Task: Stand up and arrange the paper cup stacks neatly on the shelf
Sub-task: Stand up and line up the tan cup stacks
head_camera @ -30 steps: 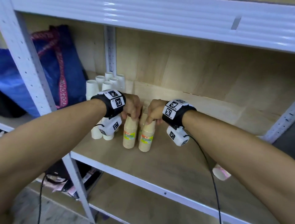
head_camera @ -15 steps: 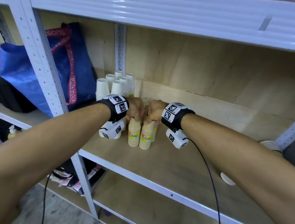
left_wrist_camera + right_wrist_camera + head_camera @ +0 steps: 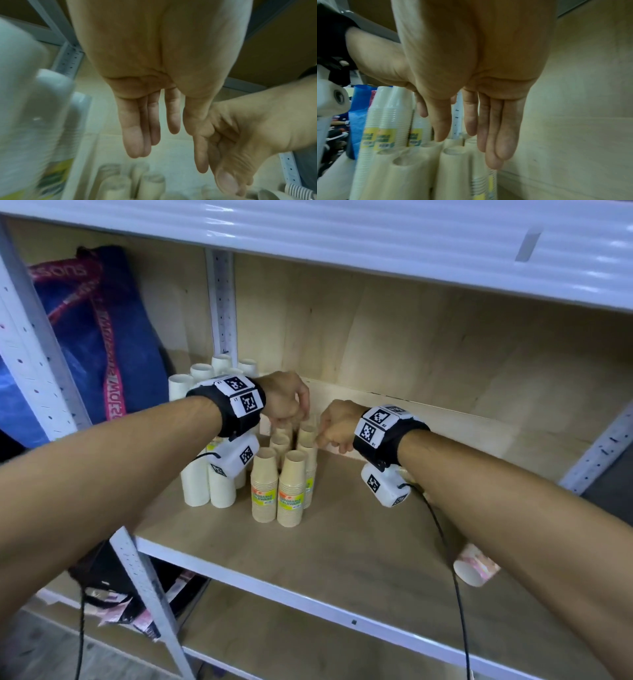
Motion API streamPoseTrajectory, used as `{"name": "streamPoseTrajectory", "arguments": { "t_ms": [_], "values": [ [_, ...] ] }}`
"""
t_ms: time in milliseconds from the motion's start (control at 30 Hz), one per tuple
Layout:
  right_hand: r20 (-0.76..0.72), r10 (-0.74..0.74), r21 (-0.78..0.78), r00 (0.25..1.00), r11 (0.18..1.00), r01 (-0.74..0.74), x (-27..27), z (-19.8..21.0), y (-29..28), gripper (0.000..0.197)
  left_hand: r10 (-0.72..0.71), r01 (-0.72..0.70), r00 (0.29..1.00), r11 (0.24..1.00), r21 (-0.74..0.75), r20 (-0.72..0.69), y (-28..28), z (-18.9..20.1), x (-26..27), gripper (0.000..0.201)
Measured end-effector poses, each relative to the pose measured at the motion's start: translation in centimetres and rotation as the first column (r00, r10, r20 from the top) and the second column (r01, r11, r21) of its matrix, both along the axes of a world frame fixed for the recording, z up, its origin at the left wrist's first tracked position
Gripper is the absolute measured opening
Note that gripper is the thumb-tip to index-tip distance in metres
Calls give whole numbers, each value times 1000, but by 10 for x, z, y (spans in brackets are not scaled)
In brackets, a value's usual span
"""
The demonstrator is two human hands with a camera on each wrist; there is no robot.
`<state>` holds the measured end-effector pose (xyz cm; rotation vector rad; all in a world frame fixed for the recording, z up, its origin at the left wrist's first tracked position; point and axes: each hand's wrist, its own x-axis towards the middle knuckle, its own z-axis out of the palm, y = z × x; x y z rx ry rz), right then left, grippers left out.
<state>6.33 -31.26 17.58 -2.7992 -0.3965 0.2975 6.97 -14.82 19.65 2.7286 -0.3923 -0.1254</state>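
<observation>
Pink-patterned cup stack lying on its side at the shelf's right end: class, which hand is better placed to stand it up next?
Probably the right hand. The fallen pink-patterned stack lies under the right forearm, on that side of the shelf. The left hand is over the brown stacks, and would have to cross over.

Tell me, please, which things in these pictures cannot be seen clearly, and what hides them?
- Back brown cup stacks: head view, tops covered by the left hand and right hand.
- White cup stacks: head view, partly behind the left forearm; blurred in the left wrist view.
- Fallen cup stack: head view, mostly hidden by the right forearm.
</observation>
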Motion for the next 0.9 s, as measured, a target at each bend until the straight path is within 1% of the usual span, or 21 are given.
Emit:
{"name": "streamPoseTrajectory", "arguments": {
  "t_ms": [100, 167, 267, 367, 433, 500, 567, 600, 700, 800, 900],
  "values": [
    [15, -91, -33, 996, 995, 91, 8, 15, -32, 34, -33, 37, 997, 998, -52, 73, -26, 16, 9, 6],
    [22, -155, -46, 988, 987, 156, 13, 26, -59, 36, -70, 76, 995, 993, -89, 74, -46, 19, 19, 9],
    [59, -260, -64, 964, 963, 263, 19, 37, -99, 37, -129, 136, 989, 983, -121, 67, -80, 18, 31, 11],
    [108, -337, -140, 935, 926, 350, 18, 37, -134, 35, -187, 197, 979, 970, -141, 81, -117, 10, 39, 10],
    [101, -381, -192, 919, 899, 393, 19, 29, -155, 36, -225, 238, 968, 964, -121, 110, -142, 1, 42, 10],
    [85, -406, -256, 910, 873, 414, 18, 17, -173, 37, -259, 271, 960, 956, -116, 107, -165, -12, 47, 12],
    [66, -412, -331, 909, 850, 409, 15, 4, -191, 35, -291, 300, 952, 948, -107, 93, -185, -30, 54, 20],
    [52, -411, -344, 910, 848, 402, 13, -3, -200, 35, -311, 319, 946, 943, -97, 87, -193, -38, 56, 24],
    [6, -430, -329, 903, 852, 408, 2, -23, -219, 51, -352, 357, 933, 932, -66, 73, -210, -64, 64, 34],
    [-43, -451, -324, 891, 850, 415, -1, -43, -235, 52, -371, 372, 928, 928, -33, 28, -226, -88, 77, 45],
    [-77, -469, -327, 880, 846, 422, 0, -61, -249, 54, -367, 367, 930, 930, -21, -2, -238, -108, 88, 50]
  ]
}}
